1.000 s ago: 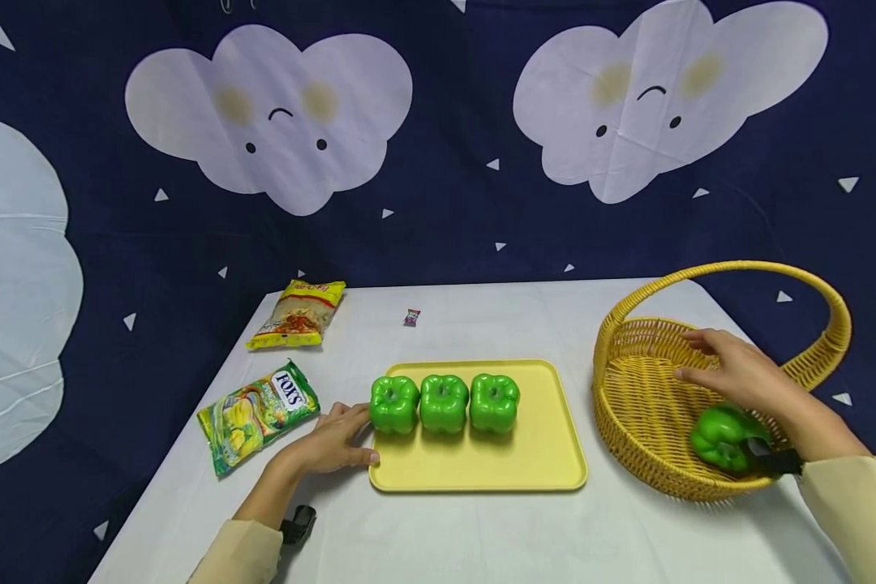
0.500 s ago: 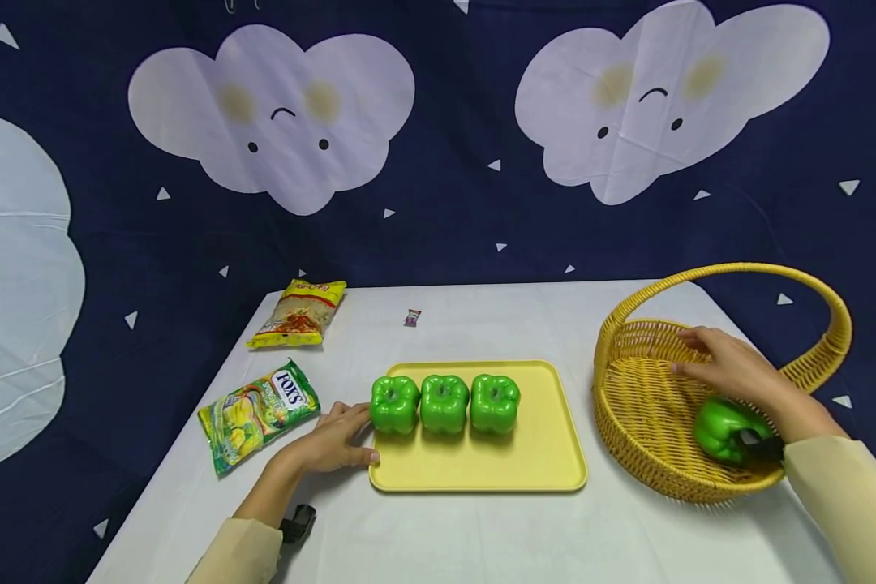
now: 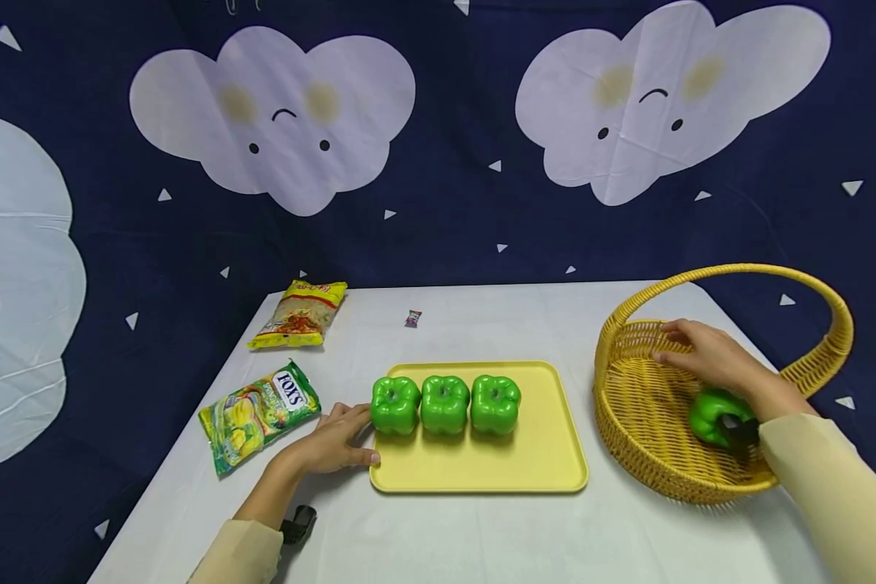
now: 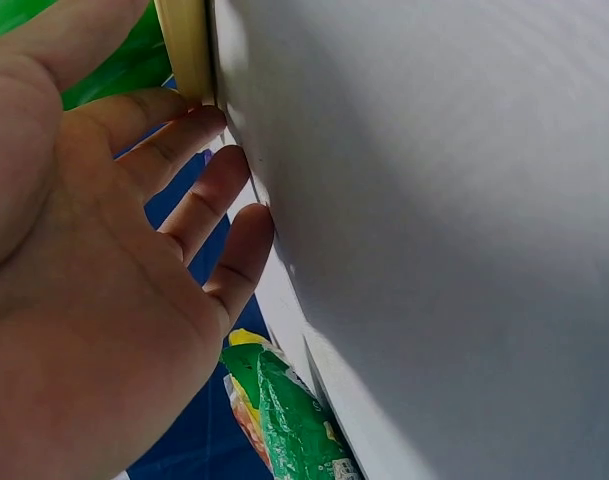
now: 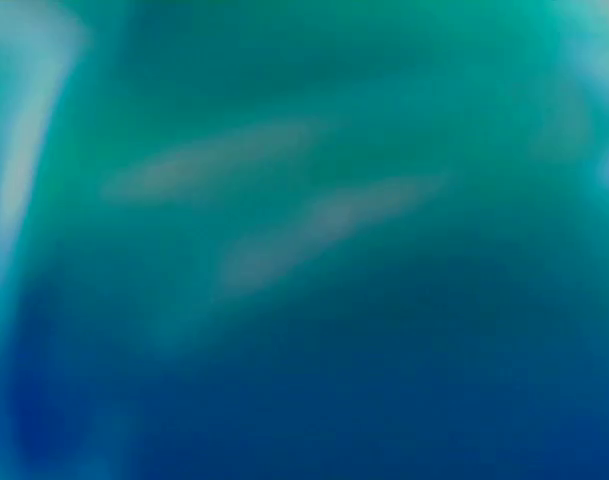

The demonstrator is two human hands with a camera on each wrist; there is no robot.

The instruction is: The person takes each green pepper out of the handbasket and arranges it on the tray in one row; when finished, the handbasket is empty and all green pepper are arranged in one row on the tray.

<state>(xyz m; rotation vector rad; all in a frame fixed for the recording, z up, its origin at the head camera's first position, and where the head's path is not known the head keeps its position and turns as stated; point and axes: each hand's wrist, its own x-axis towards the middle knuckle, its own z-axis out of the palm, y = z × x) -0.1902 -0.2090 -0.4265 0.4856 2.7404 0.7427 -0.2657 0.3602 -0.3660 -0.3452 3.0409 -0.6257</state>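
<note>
In the head view, three glossy green bell peppers, among them the middle bell pepper (image 3: 444, 404), stand in a row on a yellow tray (image 3: 482, 470). My left hand (image 3: 339, 440) rests at the tray's left side, fingers extended and thumb at the rim; the left wrist view shows the fingertips (image 4: 209, 120) by the tray's edge. My right hand (image 3: 711, 357) is inside a wicker basket (image 3: 638, 418), fingers loosely bent with nothing between them. Under its wrist lies another green bell pepper (image 3: 710, 415), partly hidden by the black wrist camera. Blurred green fills the right wrist view.
Left of the tray lies a green FOX'S candy bag (image 3: 263, 414), with a yellow snack packet (image 3: 299, 315) behind it. A tiny wrapped candy (image 3: 413, 319) sits at the back. The basket's tall handle (image 3: 745, 268) arches over the right hand. A dark cloud-print cloth hangs behind.
My right hand has shifted left and slightly away from me within the basket. The bell pepper under its wrist has moved a little the same way. My left hand stays put.
</note>
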